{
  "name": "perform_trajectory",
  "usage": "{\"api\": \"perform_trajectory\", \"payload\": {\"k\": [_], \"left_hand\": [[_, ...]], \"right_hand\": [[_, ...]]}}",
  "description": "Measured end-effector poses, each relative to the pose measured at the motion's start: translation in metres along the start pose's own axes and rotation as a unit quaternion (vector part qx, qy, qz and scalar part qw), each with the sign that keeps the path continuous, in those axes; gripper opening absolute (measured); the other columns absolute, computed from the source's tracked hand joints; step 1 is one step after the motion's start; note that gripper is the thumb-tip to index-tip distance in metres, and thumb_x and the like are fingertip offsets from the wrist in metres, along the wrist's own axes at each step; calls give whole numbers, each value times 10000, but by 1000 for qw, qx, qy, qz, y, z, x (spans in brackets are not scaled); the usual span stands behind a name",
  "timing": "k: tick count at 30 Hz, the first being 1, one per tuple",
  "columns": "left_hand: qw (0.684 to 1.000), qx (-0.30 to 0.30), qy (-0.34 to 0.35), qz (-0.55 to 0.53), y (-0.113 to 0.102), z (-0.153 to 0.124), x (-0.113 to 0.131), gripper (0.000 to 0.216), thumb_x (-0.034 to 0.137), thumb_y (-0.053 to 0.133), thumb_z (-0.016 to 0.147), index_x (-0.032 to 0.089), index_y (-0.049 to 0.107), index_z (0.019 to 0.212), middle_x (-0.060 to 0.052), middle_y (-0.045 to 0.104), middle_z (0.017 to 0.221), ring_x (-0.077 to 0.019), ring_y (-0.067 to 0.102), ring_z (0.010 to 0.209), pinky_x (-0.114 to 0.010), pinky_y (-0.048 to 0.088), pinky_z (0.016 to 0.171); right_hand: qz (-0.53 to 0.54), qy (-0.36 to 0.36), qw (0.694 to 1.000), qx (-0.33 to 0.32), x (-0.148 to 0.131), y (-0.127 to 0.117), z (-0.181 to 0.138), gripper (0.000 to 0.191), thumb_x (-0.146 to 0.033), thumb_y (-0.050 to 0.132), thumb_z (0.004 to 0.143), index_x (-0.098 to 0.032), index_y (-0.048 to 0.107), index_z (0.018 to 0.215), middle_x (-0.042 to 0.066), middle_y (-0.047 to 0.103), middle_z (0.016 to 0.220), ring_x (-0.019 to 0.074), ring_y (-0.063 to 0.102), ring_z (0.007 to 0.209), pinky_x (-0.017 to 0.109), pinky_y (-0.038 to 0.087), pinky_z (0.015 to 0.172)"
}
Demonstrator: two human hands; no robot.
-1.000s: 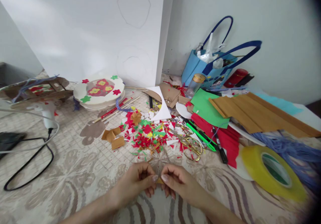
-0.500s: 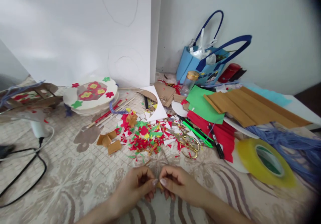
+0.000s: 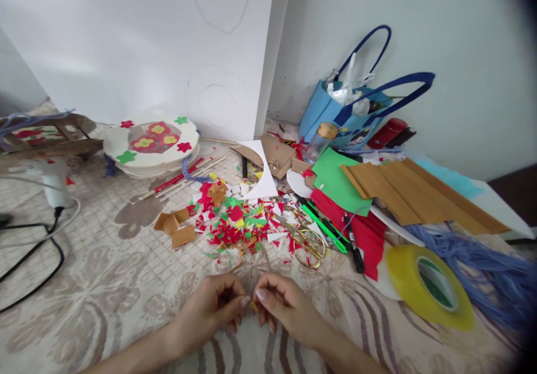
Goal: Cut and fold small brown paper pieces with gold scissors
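Note:
My left hand (image 3: 212, 309) and my right hand (image 3: 285, 309) meet low over the patterned tablecloth, thumbs and fingertips pinched together. Between them is a small piece of brown paper (image 3: 253, 306), mostly covered by my fingers. Just beyond lies a heap of red, white, green and yellow paper scraps (image 3: 235, 226), with a brown paper flower (image 3: 217, 193) on it. Gold-handled scissors (image 3: 309, 249) rest at the heap's right edge. Folded brown paper pieces (image 3: 183, 236) lie to its left.
A roll of yellow tape (image 3: 398, 276), blue cord (image 3: 495, 273) and brown paper (image 3: 419, 195) are on the right. A flower-decorated disc (image 3: 151, 147) and a white glue gun (image 3: 56, 187) with cables sit left. Behind stand a white board (image 3: 126, 44) and a blue bag (image 3: 319, 108).
The camera view has turned and tilted slightly. My hands stay together on the small brown paper, and my right fingers have shifted a little around it.

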State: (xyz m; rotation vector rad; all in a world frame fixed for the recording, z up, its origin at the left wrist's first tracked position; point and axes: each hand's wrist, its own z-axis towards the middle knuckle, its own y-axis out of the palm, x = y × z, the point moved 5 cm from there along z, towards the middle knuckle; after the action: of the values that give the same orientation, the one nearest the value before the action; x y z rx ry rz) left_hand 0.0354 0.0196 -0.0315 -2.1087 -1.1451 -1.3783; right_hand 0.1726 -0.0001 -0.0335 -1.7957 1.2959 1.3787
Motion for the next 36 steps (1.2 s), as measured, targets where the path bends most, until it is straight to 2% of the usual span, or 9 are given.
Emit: {"api": "perform_trajectory", "payload": {"k": [5,16,26,36], "left_hand": [[1000,-1,1,-1,-4,-1,1,304,433,590,773,140,515,738,9,543,627,-112,549,548,-241,487,537],[996,15,42,71,-4,-4,9,305,445,575,773,150,520,722,4,576,618,-118,557,539,-242,479,544],[995,26,52,84,-5,-4,7,293,436,579,771,158,513,707,15,575,598,-116,559,534,-235,471,534],[993,30,54,100,-3,-5,9,290,435,567,783,153,529,727,10,579,610,-117,567,532,-240,480,536]], "right_hand": [[-40,-11,999,34,0,2,-3,310,-466,456,883,-166,508,824,-35,532,575,54,441,413,157,348,407],[-58,-48,997,3,-9,1,6,336,-492,441,880,-174,481,779,-45,536,535,62,459,383,164,358,392],[-101,-62,992,36,-9,5,2,290,-462,439,892,-189,507,822,-41,528,556,60,438,385,162,334,378],[-85,-64,994,24,-9,7,-1,227,-395,495,870,-187,502,780,-36,501,617,84,505,485,175,388,412]]}}
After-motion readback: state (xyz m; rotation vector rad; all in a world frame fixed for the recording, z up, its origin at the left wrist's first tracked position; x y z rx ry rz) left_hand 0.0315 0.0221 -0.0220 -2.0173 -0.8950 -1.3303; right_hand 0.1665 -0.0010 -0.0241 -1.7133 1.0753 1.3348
